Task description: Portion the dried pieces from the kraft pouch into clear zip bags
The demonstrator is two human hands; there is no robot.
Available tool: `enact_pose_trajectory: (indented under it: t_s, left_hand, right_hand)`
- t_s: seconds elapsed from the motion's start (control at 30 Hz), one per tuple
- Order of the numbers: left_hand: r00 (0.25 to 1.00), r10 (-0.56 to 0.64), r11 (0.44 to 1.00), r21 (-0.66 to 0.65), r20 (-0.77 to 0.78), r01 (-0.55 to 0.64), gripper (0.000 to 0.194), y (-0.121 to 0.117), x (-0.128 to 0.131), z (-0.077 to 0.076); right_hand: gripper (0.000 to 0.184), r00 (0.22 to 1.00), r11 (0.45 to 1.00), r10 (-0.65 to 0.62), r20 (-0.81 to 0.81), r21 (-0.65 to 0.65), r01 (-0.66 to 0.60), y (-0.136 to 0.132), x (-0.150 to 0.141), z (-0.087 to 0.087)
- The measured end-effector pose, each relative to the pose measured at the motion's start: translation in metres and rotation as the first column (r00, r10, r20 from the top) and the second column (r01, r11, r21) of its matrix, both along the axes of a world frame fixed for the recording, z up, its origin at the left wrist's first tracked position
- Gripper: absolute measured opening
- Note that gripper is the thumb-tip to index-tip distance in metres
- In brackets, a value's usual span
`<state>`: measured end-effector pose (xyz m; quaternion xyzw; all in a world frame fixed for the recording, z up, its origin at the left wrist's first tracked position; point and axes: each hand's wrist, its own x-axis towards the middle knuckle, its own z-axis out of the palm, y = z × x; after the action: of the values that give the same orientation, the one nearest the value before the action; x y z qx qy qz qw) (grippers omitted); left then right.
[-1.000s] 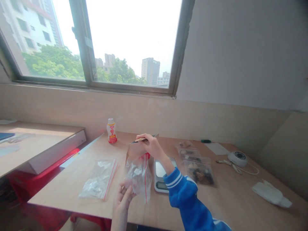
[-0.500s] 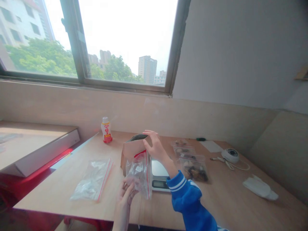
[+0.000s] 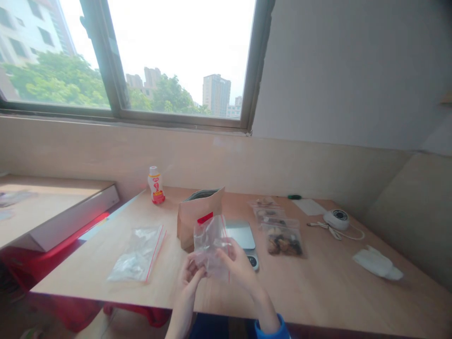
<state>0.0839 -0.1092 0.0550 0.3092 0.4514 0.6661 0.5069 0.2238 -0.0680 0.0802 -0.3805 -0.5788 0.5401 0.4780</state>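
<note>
Between my two hands is a clear zip bag (image 3: 208,238) with a red seal line, held upright above the table's front part. My left hand (image 3: 192,272) pinches its lower left side. On its right side, my right hand (image 3: 235,261) grips the plastic with thumb and fingers. Just behind the bag stands a brown paper pouch (image 3: 197,212), its top open, partly covered by the plastic. A kitchen scale (image 3: 242,234) lies to the right, half hidden by my right hand.
Left lies a stack of clear zip bags (image 3: 136,254); a white and red bottle (image 3: 156,185) stands behind. Filled zip bags (image 3: 284,239) lie right of the scale. Farther right are a white camera (image 3: 337,219) with cable, a paper sheet (image 3: 310,207) and a white cloth-like item (image 3: 377,263).
My right hand has come down from the paper pouch's top edge and taken hold of the zip bag. My left hand still has the bag.
</note>
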Motion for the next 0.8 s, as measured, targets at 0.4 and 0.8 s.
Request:
enact_pose_trajectory:
  t_s: [0.4, 0.8]
  left_hand:
    - [0.991, -0.132, 0.987, -0.090, -0.006, 0.131, 0.044, -0.006, 0.003, 0.010]
    - [0.997, -0.071, 0.993, -0.092, 0.019, 0.072, 0.066, -0.003, 0.002, 0.018]
  right_hand:
    - [0.017, 0.997, 0.993, -0.071, -0.015, -0.099, 0.069, -0.031, 0.019, -0.017]
    - [0.025, 0.980, 0.980, -0.195, -0.033, -0.053, 0.193, -0.040, 0.019, -0.020]
